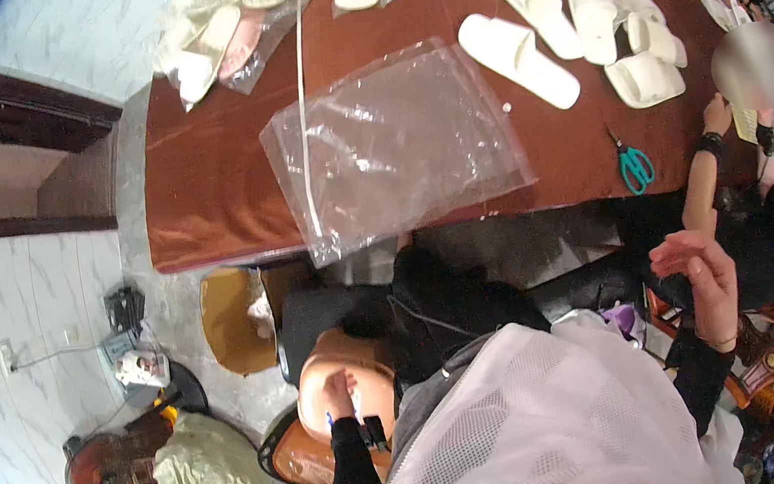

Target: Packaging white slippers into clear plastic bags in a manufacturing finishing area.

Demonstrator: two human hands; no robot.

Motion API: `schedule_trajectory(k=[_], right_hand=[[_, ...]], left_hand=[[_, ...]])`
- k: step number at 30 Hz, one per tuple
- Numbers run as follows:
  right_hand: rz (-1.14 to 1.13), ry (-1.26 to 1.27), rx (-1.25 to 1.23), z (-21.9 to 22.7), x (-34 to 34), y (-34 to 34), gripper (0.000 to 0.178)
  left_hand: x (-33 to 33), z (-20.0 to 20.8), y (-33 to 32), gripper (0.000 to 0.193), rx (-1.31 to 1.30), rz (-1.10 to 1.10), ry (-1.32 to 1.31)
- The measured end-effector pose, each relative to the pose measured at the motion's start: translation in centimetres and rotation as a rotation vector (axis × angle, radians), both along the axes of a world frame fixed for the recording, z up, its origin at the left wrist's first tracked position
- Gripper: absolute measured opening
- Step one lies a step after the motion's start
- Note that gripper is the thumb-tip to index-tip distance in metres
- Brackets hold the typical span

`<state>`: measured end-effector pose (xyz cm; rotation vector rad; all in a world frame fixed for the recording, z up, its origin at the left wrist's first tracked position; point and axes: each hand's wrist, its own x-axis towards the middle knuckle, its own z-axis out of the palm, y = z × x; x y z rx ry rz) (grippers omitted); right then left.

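Note:
My right hand [702, 283] is raised at the right, off the table's front edge, fingers bent and thumb apart, with nothing in it. My left hand [339, 394] hangs low over an orange-tan seat [315, 395]; its fingers look loosely apart and I see nothing in them. A large clear plastic bag [403, 148] lies flat on the brown-covered table [217, 188], overhanging the front edge. Beside it are a white slipper [515, 59] and several more white slippers [593, 19]. Teal-handled scissors [633, 167] lie near the front edge, closest to my right hand.
Bagged slippers [220, 50] line the table's far side, and a thin white strip [304, 103] crosses toward the bag. An open cardboard box [233, 322] stands under the table. At left are a fan [99, 470] and a green sack [206, 473]. Other people work at the right.

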<state>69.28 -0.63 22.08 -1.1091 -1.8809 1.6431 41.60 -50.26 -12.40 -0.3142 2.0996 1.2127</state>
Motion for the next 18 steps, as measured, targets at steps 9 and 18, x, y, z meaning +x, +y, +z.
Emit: schedule_trajectory(k=[9,18], right_hand=[[-0.267,0.012,0.045,0.7,4.0,1.1,0.034],[-0.389,0.000,-0.010,-1.0,1.7,0.0,0.028]], left_hand=[[-14.4,3.6,15.5,0.028,-0.107,-0.052,0.349],[-21.4,6.4,30.4,0.067,-0.275,-0.518,0.924]])
